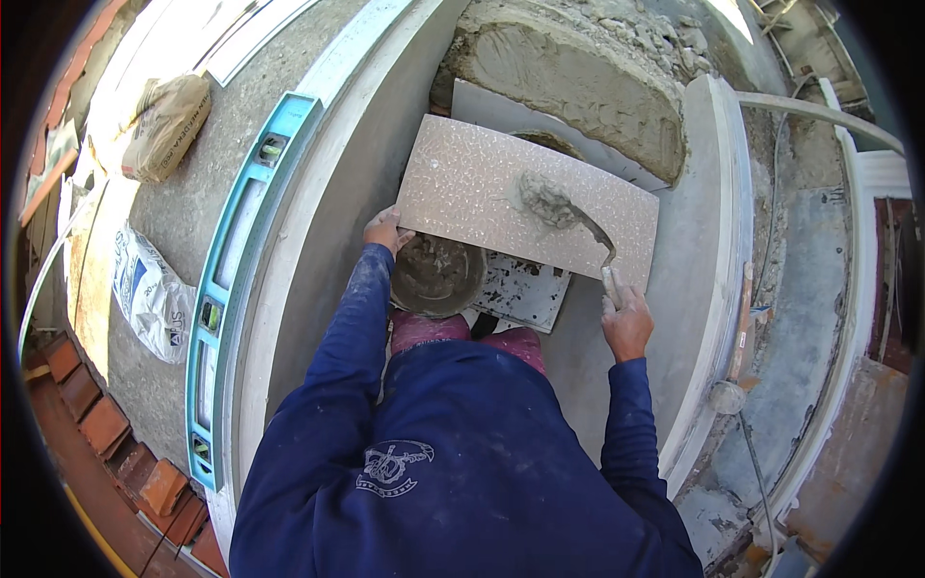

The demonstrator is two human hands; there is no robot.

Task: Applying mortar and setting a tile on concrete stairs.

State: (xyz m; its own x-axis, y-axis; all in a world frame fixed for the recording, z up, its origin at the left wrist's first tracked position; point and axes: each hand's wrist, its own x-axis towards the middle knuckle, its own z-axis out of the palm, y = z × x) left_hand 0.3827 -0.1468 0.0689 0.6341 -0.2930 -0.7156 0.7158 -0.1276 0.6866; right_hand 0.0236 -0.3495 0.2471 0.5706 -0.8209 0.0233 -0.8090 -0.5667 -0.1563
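My left hand (383, 231) grips the lower left corner of a large speckled pinkish-beige tile (462, 178). My right hand (626, 323) is closed round the handle of a trowel (604, 241), whose blade lies in a lump of wet grey mortar (544, 200) on the tile's right half. Beneath the tile, a bucket of mortar (434, 277) and a spattered white board (525, 299) partly show in front of my legs. A mortar-coated ledge (568, 72) rises behind the tile.
A long cyan spirit level (232, 220) lies along the left wall (323, 193). Outside it are two sacks (159, 130) and stacked roof tiles (101, 424). The right wall (699, 299) curves toward a wooden-handled tool (740, 328), cables and rubble.
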